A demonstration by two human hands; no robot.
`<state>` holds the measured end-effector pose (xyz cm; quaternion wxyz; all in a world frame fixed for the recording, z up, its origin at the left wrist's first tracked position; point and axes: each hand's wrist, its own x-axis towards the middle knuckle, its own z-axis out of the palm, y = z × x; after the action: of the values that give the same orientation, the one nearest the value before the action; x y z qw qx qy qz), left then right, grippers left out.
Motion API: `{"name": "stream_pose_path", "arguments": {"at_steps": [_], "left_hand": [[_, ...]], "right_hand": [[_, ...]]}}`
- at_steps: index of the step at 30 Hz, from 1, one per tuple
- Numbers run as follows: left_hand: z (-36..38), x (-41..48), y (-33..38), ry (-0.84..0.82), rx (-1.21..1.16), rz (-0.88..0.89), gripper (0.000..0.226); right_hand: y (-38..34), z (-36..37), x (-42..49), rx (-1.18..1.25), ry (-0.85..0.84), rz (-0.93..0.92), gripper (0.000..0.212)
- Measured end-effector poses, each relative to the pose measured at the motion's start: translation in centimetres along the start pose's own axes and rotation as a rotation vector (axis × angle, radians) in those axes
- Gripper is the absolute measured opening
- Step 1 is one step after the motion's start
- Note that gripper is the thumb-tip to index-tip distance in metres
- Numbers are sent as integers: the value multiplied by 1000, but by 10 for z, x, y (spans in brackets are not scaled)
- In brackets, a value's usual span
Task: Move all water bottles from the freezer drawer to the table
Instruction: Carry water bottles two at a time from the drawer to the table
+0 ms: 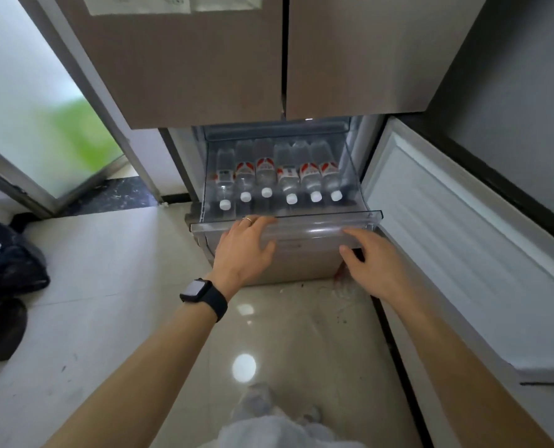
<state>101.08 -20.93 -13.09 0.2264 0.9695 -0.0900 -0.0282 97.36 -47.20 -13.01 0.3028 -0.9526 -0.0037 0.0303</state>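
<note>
A clear plastic freezer drawer (pixel 321 229) stands pulled out from the bottom of the fridge. Several water bottles (pixel 265 176) with red-and-white labels lie side by side in it, their white caps pointing toward me. My left hand (pixel 245 245), with a ring and a black watch on the wrist, rests with straight fingers on the drawer's front rim at its left half. My right hand (pixel 371 260) touches the drawer's front wall near its right end, fingers relaxed. Neither hand holds a bottle.
The freezer door (pixel 463 240) swings open to the right, close beside my right arm. The closed upper fridge doors (pixel 282 59) hang above the drawer. A dark bag (pixel 4 273) lies on the tiled floor at left. A frosted glass door (pixel 33 124) stands at far left.
</note>
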Motion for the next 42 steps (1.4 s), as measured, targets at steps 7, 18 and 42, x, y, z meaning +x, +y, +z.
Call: {"name": "stream_pose_path", "arguments": {"at_steps": [7,18,42], "left_hand": [[30,81,10,-61,-104,-55,47],[100,222,28,-422,-492,-299,43],[123,265,27,-356,-1133,-829,50]], "right_hand": [[20,-5,109,-16,-31,-18,42],[47,36,231,225,-238,408,21],[84,92,295,482,-439,755,26]]}}
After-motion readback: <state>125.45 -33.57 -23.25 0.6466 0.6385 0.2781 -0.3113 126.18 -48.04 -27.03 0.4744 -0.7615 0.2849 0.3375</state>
